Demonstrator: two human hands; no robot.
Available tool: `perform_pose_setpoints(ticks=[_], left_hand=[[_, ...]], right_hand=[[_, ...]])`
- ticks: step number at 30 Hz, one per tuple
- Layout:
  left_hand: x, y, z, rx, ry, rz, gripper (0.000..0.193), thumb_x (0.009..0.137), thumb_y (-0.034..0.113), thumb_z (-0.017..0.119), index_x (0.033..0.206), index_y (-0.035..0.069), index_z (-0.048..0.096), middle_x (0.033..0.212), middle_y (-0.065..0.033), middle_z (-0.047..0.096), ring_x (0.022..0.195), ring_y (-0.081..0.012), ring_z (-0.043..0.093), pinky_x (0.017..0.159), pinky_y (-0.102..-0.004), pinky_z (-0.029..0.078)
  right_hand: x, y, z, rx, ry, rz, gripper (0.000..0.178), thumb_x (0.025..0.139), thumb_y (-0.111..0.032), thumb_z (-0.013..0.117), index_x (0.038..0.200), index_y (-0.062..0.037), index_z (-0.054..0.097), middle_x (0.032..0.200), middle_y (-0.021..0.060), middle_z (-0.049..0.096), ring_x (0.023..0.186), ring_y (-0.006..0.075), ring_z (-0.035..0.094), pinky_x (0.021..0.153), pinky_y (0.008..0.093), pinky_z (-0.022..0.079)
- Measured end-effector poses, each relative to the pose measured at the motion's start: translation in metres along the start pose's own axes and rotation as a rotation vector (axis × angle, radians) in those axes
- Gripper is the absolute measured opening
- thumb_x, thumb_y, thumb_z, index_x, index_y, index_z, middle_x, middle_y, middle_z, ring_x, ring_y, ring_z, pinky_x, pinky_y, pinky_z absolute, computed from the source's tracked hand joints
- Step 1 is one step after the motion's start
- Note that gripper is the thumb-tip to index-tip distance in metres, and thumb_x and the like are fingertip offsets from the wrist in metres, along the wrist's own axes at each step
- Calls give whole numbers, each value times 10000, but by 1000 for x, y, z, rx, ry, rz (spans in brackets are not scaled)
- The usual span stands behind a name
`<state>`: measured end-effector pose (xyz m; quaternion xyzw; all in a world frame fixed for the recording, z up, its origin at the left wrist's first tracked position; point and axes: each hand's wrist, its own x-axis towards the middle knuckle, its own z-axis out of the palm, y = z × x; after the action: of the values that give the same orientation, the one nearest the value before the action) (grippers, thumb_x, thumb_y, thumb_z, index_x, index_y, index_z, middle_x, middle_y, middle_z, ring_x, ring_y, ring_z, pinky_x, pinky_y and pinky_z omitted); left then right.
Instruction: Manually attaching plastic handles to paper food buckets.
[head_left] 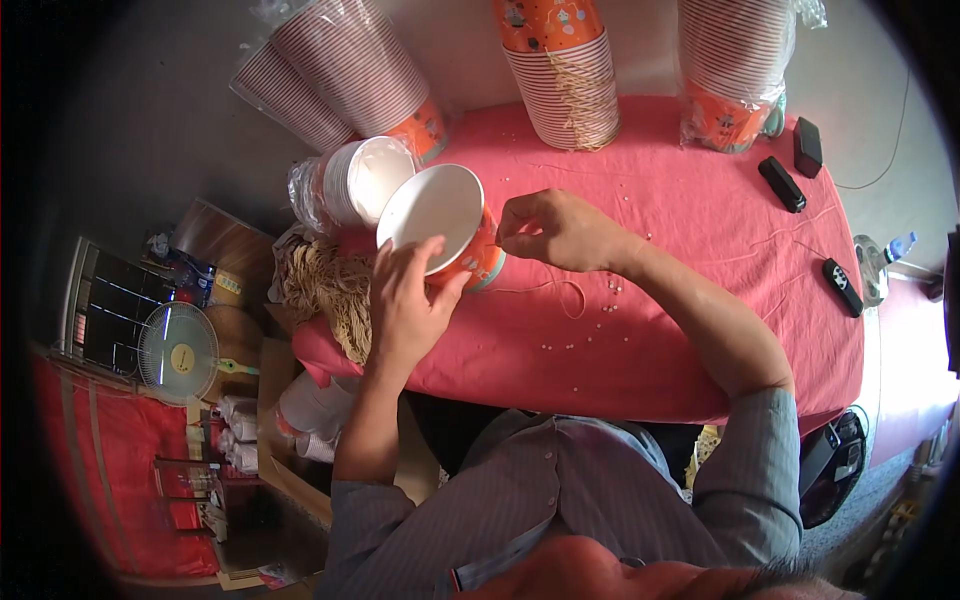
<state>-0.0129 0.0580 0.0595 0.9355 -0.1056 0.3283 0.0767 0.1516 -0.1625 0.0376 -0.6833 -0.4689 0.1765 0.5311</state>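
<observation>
My left hand (405, 300) grips an orange paper bowl with a white inside (435, 215), tipped on its side on the red tablecloth (700, 230). My right hand (555, 228) pinches a thin cream string (560, 290) at the bowl's outer wall; the string loops down across the cloth. A bundle of cream strings (325, 290) lies left of my left hand at the table's edge.
Stacks of orange paper bowls stand at the back: left (350, 70), middle (560, 70), right (735, 70). A wrapped stack of white-inside bowls (360, 180) lies on its side. Small white beads dot the cloth. Three black remotes (800, 165) lie right. A fan (178, 350) stands below left.
</observation>
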Motion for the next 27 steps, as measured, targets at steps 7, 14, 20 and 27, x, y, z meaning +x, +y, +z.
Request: perform_pose_setpoints(ticks=[7, 14, 20, 27], left_hand=[[-9, 2, 11, -349, 0, -418, 182, 1076, 172, 713, 1115, -4, 739, 940, -149, 760, 849, -295, 724, 776, -390, 547], [-14, 7, 8, -382, 16, -458, 185, 1069, 182, 725, 1105, 0, 732, 912, -138, 744, 818, -277, 697, 770, -392, 539], [-14, 12, 11, -365, 7, -416, 179, 1061, 174, 734, 1077, -4, 730, 912, -129, 731, 845, -284, 673, 792, -401, 525], [-17, 8, 16, -335, -8, -381, 153, 1038, 164, 752, 1051, 12, 736, 943, -124, 738, 884, -314, 659, 839, -418, 511]], right_hand=[[6, 22, 40, 180, 255, -91, 134, 995, -106, 704, 1055, 12, 718, 996, 140, 774, 904, 217, 735, 850, 389, 596], [3, 5, 36, 205, 304, -95, 134, 1018, -88, 688, 1080, 29, 708, 1030, 99, 767, 950, 168, 722, 868, 363, 610], [1, 0, 28, 148, 247, -5, 161, 1020, -61, 679, 1134, 49, 712, 1079, 99, 772, 990, 134, 717, 882, 330, 623], [0, -6, 24, 90, 254, 14, 157, 995, -56, 691, 1099, 60, 719, 1042, 122, 779, 991, 150, 729, 886, 351, 637]])
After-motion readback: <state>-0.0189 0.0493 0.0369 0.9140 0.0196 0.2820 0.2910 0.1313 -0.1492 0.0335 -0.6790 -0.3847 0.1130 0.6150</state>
